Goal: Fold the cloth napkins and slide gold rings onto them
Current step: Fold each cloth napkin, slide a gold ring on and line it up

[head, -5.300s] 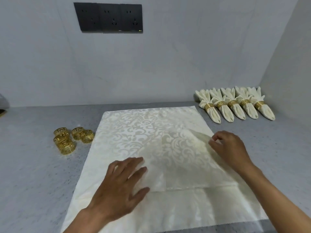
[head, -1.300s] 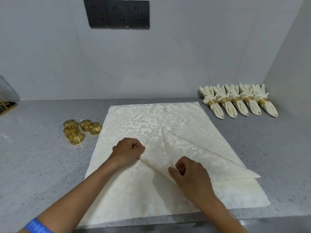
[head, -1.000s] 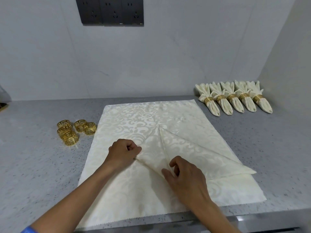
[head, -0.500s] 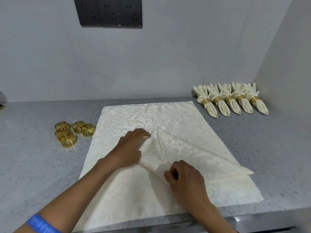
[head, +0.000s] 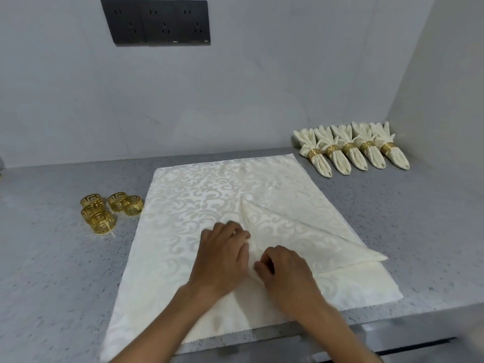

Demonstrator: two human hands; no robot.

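Observation:
A cream damask napkin folded into a triangle [head: 301,231] lies on a larger cream cloth [head: 188,205] spread over the grey counter. My left hand [head: 222,252] rests on the triangle's left edge with fingers curled over the fabric. My right hand [head: 282,265] pinches the same edge just to the right, close to the left hand. A cluster of gold rings [head: 104,213] sits on the counter left of the cloth, well away from both hands.
Several finished napkins with gold rings [head: 351,150] lie in a row at the back right near the side wall. Black wall sockets [head: 157,22] are mounted above. The counter's front edge [head: 392,328] runs just below the cloth.
My left hand slid down and right along the triangle's edge, ending beside my right hand. The fabric between them has bunched. The right hand stayed nearly in place.

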